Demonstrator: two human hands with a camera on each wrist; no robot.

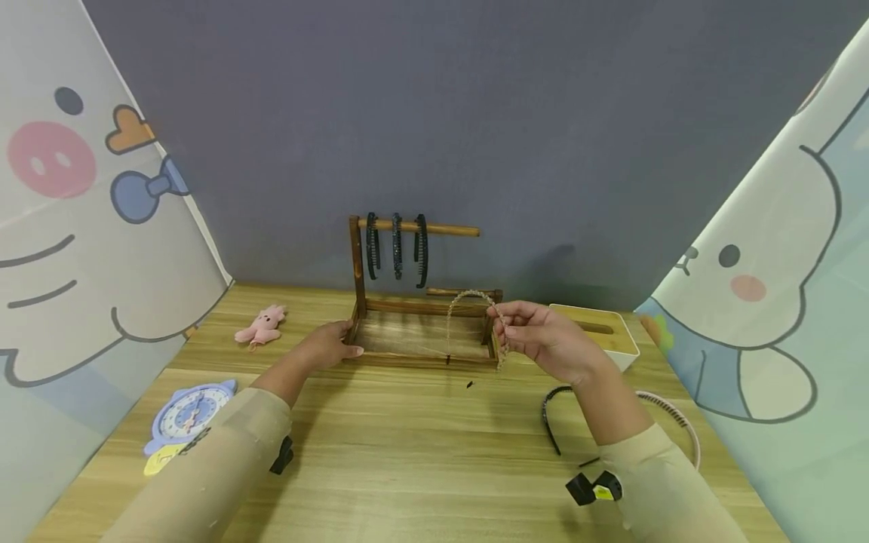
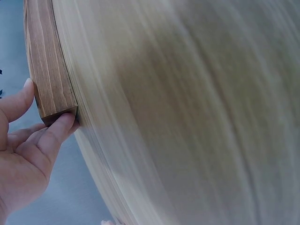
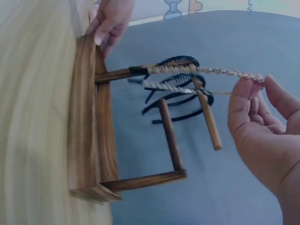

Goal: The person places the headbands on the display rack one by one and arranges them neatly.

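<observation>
A wooden rack (image 1: 421, 361) with a shallow tray base and two bars at different heights stands against the back wall. Three dark headbands (image 1: 397, 249) hang from its longer, upper bar. My left hand (image 1: 324, 347) grips the left end of the tray; in the left wrist view its thumb and fingers (image 2: 58, 129) are on either side of the wooden corner. My right hand (image 1: 550, 341) pinches a thin beaded headband (image 3: 211, 71) by its curved band, held up in front of the lower bar (image 1: 462, 292), with its ends pointing down in the head view.
At right lie a dark headband (image 1: 545, 415) and a pale one (image 1: 682, 422), partly behind my right forearm. Behind them is a white box (image 1: 627, 354) with a wooden lid. On the left are a pink plush toy (image 1: 262, 326) and a blue toy clock (image 1: 190, 413).
</observation>
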